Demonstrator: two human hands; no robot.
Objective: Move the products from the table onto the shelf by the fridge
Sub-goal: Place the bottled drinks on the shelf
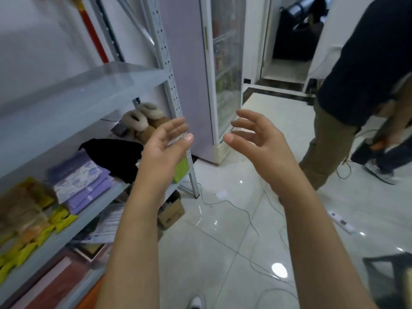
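Both my hands are raised in front of me, palms facing each other, holding nothing. My left hand (166, 141) hovers by the right end of the grey metal shelf (73, 94), its fingers straight. My right hand (254, 139) is beside it with fingers loosely spread. On the middle shelf board lie purple packs (82, 186), yellow packets (60, 219), brown packets (20, 206), a black cloth (113, 155), a green pack (181, 168) and furry slippers (142, 119). The glass-door fridge (225, 70) stands just right of the shelf. The table is out of view.
A person in a dark top and khaki trousers (330, 139) walks at the right. Cables (249, 221) and a power strip (342, 224) lie on the glossy tiled floor. A cardboard box (171, 212) sits under the shelf. A dark stool (392, 277) is at the lower right.
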